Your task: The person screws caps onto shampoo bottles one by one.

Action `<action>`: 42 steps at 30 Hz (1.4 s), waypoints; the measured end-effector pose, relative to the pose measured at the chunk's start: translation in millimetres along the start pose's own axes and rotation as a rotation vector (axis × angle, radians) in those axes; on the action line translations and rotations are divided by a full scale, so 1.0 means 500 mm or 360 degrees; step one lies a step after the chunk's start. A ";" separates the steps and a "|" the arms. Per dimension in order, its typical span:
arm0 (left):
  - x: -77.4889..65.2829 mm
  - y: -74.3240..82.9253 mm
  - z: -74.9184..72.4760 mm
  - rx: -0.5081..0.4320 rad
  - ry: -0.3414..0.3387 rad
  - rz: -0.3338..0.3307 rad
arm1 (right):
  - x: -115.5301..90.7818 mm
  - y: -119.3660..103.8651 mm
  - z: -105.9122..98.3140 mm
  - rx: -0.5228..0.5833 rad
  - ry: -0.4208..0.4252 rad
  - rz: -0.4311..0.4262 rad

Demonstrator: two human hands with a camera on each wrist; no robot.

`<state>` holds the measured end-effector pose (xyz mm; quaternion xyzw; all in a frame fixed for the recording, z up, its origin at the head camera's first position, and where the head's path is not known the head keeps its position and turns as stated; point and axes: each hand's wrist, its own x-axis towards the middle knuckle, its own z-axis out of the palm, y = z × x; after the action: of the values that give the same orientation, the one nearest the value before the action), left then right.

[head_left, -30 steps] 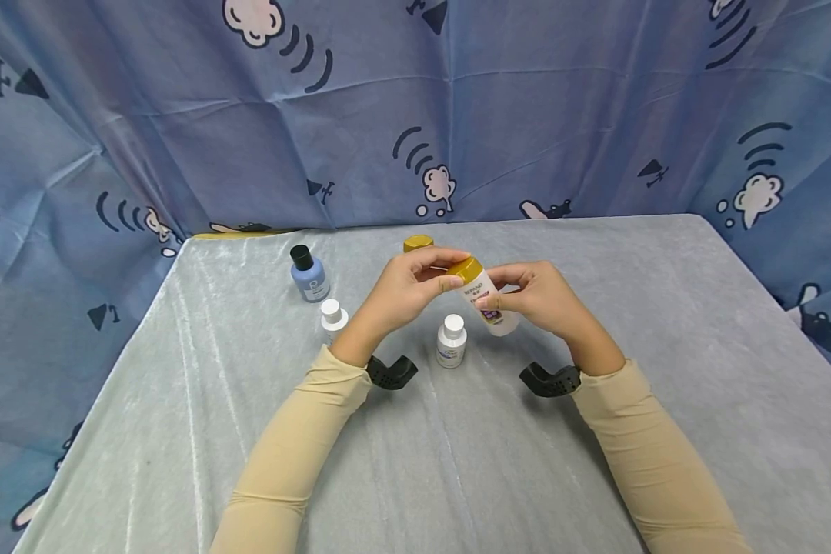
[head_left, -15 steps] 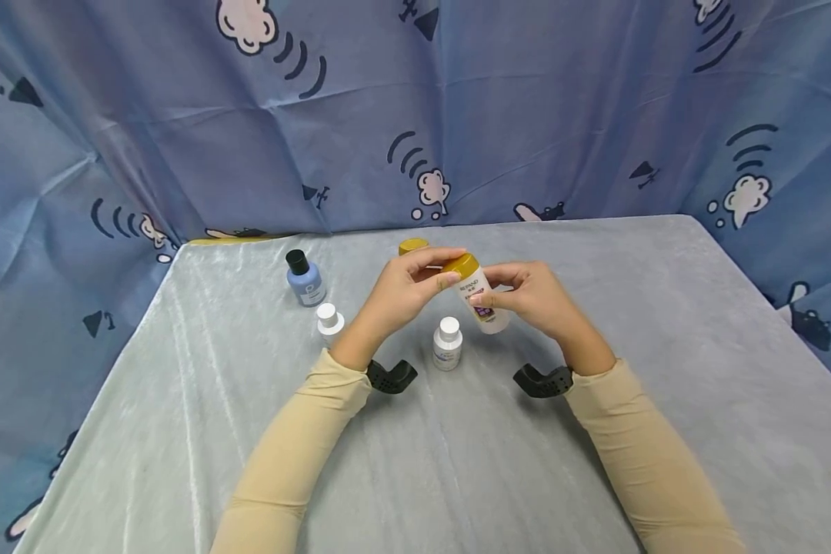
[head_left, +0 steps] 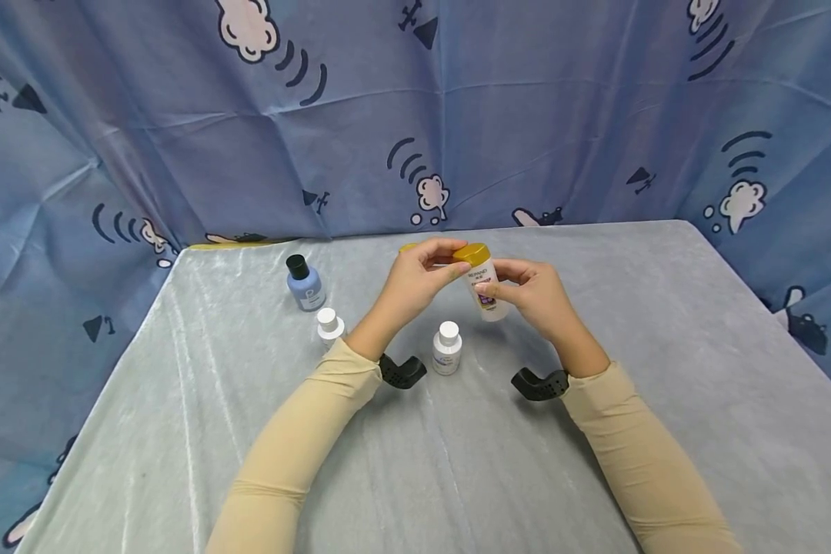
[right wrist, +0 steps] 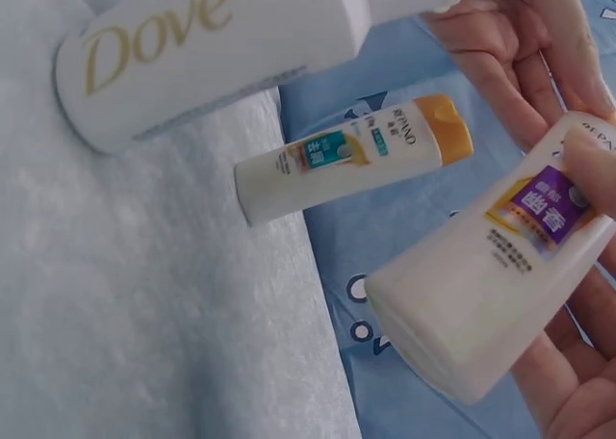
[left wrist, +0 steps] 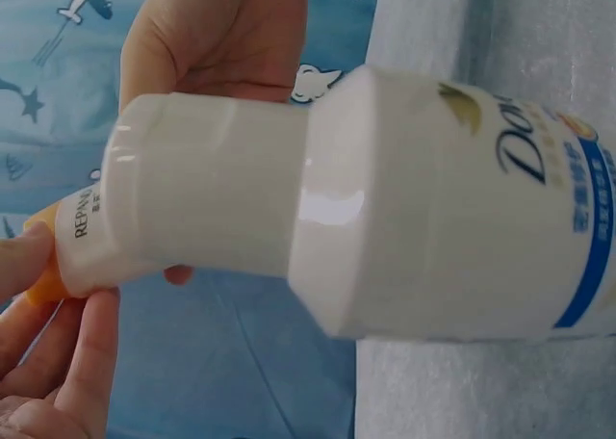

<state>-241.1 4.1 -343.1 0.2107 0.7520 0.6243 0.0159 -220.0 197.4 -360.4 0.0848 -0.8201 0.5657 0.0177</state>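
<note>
Both my hands are on a white shampoo bottle point(head_left: 483, 291) with a yellow cap, lifted over the table and tilted a little. My left hand point(head_left: 415, 283) pinches the cap point(left wrist: 43, 290) between thumb and fingers. The bottle's body is gripped by my right hand point(head_left: 543, 300), its thumb across the front near the purple label point(right wrist: 549, 208). In front of the hands stands a small white Dove bottle point(head_left: 447, 352). A second yellow-capped bottle point(right wrist: 356, 160) stands behind; in the head view my left hand hides most of it.
Left of my left wrist is another small white bottle point(head_left: 329, 327), partly covered by the arm. A blue bottle point(head_left: 306, 288) with a black cap stands farther back. Grey cloth covers the table point(head_left: 180, 431); a blue patterned curtain point(head_left: 526, 115) hangs behind it.
The held bottle has risen slightly and become more upright. My left hand has shifted right and a little up with its cap, now covering more of the yellow cap behind.
</note>
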 end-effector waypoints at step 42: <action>0.078 -0.050 0.032 0.0552 -0.0269 -0.0046 | 0.032 0.095 0.000 0.0222 0.0080 0.0272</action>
<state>-279.5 29.0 -360.7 0.2513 0.8472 0.4652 0.0514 -243.1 211.8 -402.7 0.0012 -0.7822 0.6228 -0.0160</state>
